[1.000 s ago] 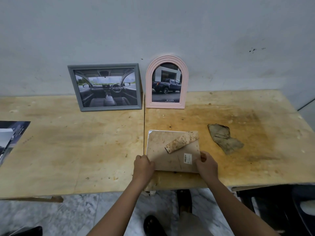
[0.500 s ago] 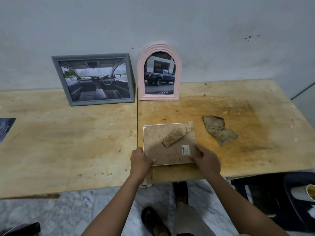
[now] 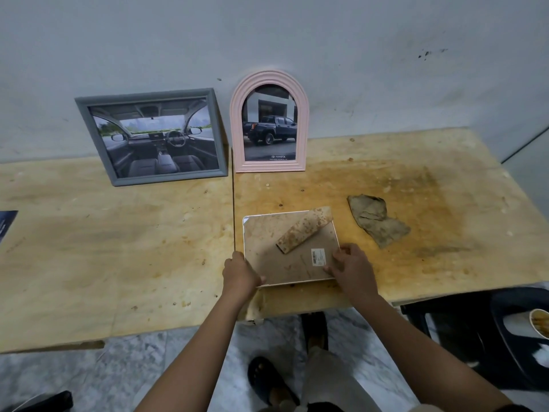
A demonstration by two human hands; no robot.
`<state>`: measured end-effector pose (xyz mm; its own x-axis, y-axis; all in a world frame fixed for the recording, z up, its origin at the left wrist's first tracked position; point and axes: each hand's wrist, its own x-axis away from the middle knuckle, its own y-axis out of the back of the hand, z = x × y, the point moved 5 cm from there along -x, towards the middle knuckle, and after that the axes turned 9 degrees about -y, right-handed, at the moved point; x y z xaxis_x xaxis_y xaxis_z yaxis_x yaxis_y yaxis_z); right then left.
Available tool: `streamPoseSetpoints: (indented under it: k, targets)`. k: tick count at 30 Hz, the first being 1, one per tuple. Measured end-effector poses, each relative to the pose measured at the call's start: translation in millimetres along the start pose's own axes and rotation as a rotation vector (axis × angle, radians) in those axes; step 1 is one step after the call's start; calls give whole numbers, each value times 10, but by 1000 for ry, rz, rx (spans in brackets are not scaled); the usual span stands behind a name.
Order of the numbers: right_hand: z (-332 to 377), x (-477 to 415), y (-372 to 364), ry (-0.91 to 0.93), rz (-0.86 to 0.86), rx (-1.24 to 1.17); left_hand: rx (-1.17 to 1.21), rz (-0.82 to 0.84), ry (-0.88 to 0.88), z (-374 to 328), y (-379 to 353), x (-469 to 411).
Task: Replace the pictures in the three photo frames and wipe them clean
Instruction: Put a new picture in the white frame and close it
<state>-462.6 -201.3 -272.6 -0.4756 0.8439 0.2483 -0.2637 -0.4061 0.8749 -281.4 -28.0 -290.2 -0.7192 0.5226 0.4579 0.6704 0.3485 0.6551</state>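
Comparing with a second back: the right hand [image 3: 355,270] was curled at the near-right edge of the face-down white-rimmed photo frame with brown board backing [image 3: 276,257]. Now its fingertips lie on the backing. The left hand [image 3: 240,275] stays on the lower-left corner. The frame is still flat on the stained plywood table [image 3: 118,248], low centre of the view, just right of the table seam.

Counts:
- 3 photo frames: the face-down one, a grey rectangular frame with a car-interior picture [image 3: 154,138] and a pink arched frame with a pickup-truck picture [image 3: 269,123]. The last two stand side by side at the grey wall [image 3: 356,55], upper centre.
- 1 crumpled brown cloth [image 3: 375,218], right of the face-down frame, not touching it.
- 1 dark printed sheet [image 3: 7,224] at the far left edge.
- 1 stained stand flap [image 3: 304,230] on the backing, angled to its upper right.
- 1 white barcode label [image 3: 318,257], lower right of the backing.

Hands: 2, with both forearms coming up from the bottom. The left is curled over its corner, gripping the rim. The right is draped over the lower-right corner with its thumb by the right rim and fingertips just beside the label. Can't tell if it's pinching anything.
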Motion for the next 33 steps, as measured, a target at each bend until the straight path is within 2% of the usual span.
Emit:
streamPoseSetpoints:
  k: [4,6,10,13,19,25,28,33]
  targets:
    - [67,41,-119,89,101,117,-6,-5,1,13,-15,-16]
    - [79,92,-195,73,159,195,-6,-26,-24,28,-11,-9]
    - [196,312,-384,30,130,225,-14,-49,-55,35,-14,3]
    - [238,400,-491,-67,248,231,-9,-55,-52,19,-8,6]
    - [315,349,-441,-93,345,282,0,-49,-52,26,-6,-8]
    - [316,289,-505,-126,532,341,-94,0,-30,-28,-26,-13]
    - [323,288,-467,-118,605,320,-293,-10,-141,-124,18,5]
    - [328,262,-283,-93,520,324,-396,-40,-349,-272,67,33]
